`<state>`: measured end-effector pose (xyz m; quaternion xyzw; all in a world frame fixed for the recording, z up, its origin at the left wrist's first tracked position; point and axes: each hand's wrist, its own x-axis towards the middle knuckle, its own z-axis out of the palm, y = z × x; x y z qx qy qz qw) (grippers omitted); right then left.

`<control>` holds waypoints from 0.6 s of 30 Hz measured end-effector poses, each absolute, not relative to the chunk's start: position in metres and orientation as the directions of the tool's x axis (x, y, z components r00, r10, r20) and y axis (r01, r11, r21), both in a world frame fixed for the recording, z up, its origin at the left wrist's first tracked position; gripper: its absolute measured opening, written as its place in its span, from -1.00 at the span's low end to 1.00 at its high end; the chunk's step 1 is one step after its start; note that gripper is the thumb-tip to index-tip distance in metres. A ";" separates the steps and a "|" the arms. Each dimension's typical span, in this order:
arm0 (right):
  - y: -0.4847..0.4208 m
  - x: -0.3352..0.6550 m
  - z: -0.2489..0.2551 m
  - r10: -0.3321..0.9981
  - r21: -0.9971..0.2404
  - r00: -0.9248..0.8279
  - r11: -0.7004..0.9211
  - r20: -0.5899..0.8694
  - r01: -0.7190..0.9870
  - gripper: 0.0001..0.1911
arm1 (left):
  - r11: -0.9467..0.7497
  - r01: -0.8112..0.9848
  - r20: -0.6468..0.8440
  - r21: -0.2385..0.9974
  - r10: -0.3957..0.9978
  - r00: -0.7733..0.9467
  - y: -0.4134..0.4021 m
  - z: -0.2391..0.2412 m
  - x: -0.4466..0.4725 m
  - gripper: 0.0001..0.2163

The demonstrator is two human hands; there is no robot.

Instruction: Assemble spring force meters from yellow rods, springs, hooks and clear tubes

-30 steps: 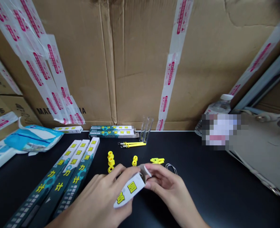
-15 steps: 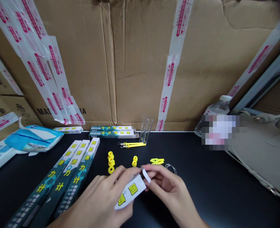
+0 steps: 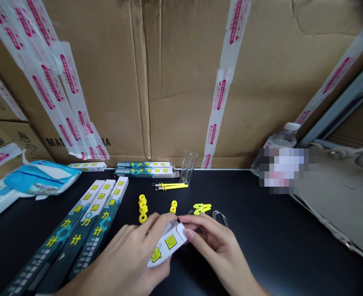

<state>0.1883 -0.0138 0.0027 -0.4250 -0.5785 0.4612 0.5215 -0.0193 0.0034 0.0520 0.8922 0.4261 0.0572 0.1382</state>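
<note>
My left hand (image 3: 138, 250) is wrapped around a slim white cardboard box (image 3: 173, 245) with yellow lettering, its end angled up to the right. At that end my right hand (image 3: 214, 238) pinches the small end flap, thumb on the printed face and fingers behind. The flap lies against the opening, and the far part of the box is hidden by my left hand. Just beyond my hands lie yellow plastic rings (image 3: 142, 207), two smaller yellow caps (image 3: 173, 206), flat yellow pieces (image 3: 202, 208) and bent metal hooks (image 3: 220, 217).
Three long printed boxes (image 3: 86, 213) lie on the left; more boxes (image 3: 144, 169) lie at the back. Beside them are clear tubes (image 3: 189, 167) and yellow rods with springs (image 3: 173, 186). A blue packet (image 3: 42, 179), a bottle (image 3: 281, 139) and a bag (image 3: 338, 197) edge the black table.
The end flap stood out from the box before and is now folded over its end. My right thumb has come onto the box's edge.
</note>
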 end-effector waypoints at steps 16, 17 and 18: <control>-0.018 0.188 0.005 0.965 -0.959 -0.074 0.260 0.253 0.113 -0.82 | -0.624 0.714 0.080 0.318 0.768 0.636 0.004 0.047 -0.022 -0.43; -0.019 0.188 0.005 0.960 -0.951 -0.076 0.277 0.269 0.139 -0.82 | -0.618 0.712 0.081 0.333 0.771 0.631 0.003 0.047 -0.022 -0.42; -0.019 0.188 0.005 0.957 -0.945 -0.078 0.288 0.279 0.158 -0.82 | -0.611 0.711 0.079 0.349 0.775 0.627 0.002 0.047 -0.023 -0.41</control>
